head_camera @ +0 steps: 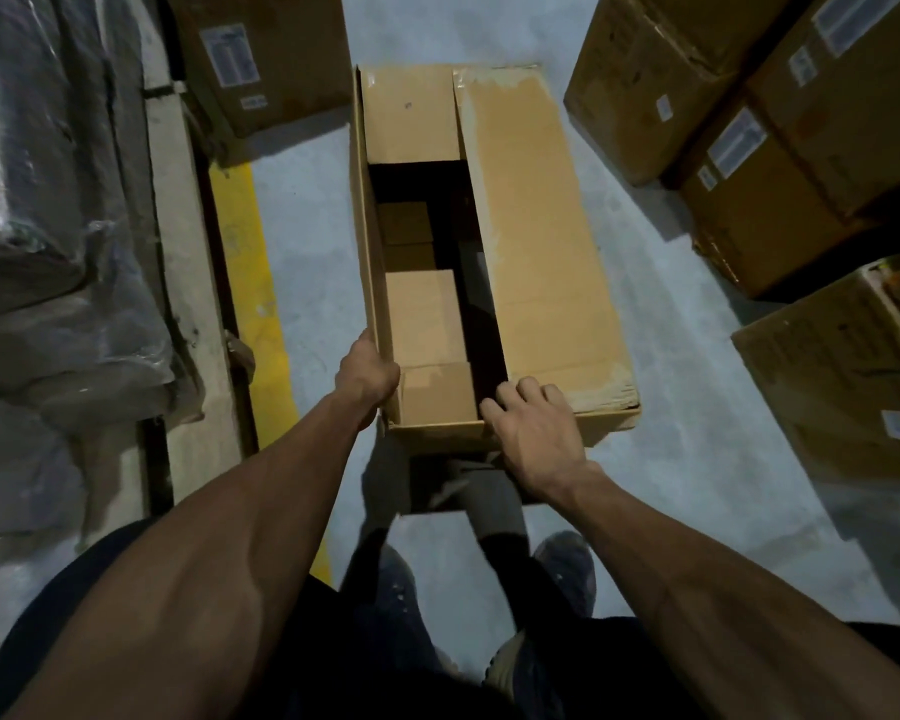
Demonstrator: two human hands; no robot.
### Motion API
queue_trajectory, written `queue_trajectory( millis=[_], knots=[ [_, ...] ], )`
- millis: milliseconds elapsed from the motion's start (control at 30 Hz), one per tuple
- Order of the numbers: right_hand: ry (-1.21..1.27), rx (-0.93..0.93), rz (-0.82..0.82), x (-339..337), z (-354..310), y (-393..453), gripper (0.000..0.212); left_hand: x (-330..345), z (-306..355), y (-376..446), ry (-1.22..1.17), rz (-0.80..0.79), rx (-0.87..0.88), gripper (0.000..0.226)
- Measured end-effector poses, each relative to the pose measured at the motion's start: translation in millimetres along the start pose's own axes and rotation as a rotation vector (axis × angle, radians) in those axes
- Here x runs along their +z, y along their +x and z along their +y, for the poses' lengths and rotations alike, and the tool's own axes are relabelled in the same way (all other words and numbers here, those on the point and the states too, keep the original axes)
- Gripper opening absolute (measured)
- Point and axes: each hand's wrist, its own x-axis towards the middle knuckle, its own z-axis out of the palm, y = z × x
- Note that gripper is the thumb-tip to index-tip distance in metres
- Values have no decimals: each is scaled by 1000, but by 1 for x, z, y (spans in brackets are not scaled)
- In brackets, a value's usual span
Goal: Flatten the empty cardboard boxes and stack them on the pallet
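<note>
1. At the far left lie bundles wrapped in dark plastic film (58, 241), with a pale concrete strip (178, 252) running along their right side.
2. Next comes a yellow painted line (253, 304) on the grey floor (307, 241).
3. A sealed carton with a white label (261, 59) stands at the top, left of centre, just beyond the end of that line.
4. The left hand (367, 376) makes its grip on the near left corner of the open cardboard box (541, 241): the fingers curl over the top edge of the left wall, the thumb stays outside.
5. The open cardboard box stands on the floor in the middle of the view, long side running away from the person, its near end just ahead of the person's shoes (562, 569).
6. Its right long flap lies folded flat over the opening. A short flap at the far end is folded in too. The left part is uncovered and dark inside, with smaller cardboard panels (424, 317) showing within.
7. The right hand (533, 433) rests on the near end wall by the flap's near corner, fingers spread and bent lightly over the rim; it grips nothing firmly that I can see.
8. Stacked sealed cartons with labels (749, 122) fill the right side, well apart from the open box.
9. No pallet can be made out with certainty.
</note>
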Motion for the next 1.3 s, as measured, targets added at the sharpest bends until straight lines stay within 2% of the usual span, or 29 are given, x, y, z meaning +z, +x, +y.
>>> queue_trajectory(
  millis=[200, 267, 333, 400, 467, 533, 667, 800, 900, 1000, 1067, 1133, 1300],
  knots=[
    [39, -147, -73, -8, -48, -9, 36, -18, -13, -10, 200, 162, -91, 40],
    [59, -173, -83, -9, -56, -17, 38, -21, -19, -16, 221, 194, -128, 40],
    [133, -218, -101, -13, -56, -22, 32, -23, -22, -19, 211, 219, -153, 40],
    [300, -183, -78, -16, -47, -26, 24, -24, -24, -21, 201, 223, -153, 41],
    [426, -46, 27, -17, -30, -26, 29, -24, -23, -23, 192, 220, -138, 40],
    [338, -2, 99, -18, -12, -25, 35, -23, -22, -25, 174, 218, -127, 39],
    [78, -274, -54, -21, -10, -2, 51, -23, -24, -25, 163, 204, -82, 36],
    [-116, -348, -181, -20, -20, 31, 59, -23, -28, -22, 161, 208, -58, 36],
    [-270, -444, -93, -30, -15, 37, 54, -21, -29, -21, 163, 223, -64, 34],
    [-322, -527, -25, -42, -6, 36, 44, -19, -30, -21, 155, 232, -63, 33],
    [-333, -540, -3, -59, -3, 34, 42, -19, -30, -22, 157, 229, -60, 33],
    [-342, -515, -56, -84, 0, 27, 43, -20, -29, -23, 161, 222, -63, 34],
    [-503, -334, -142, -122, 23, -1, 34, -23, -26, -25, 159, 194, -69, 35]
  ],
)
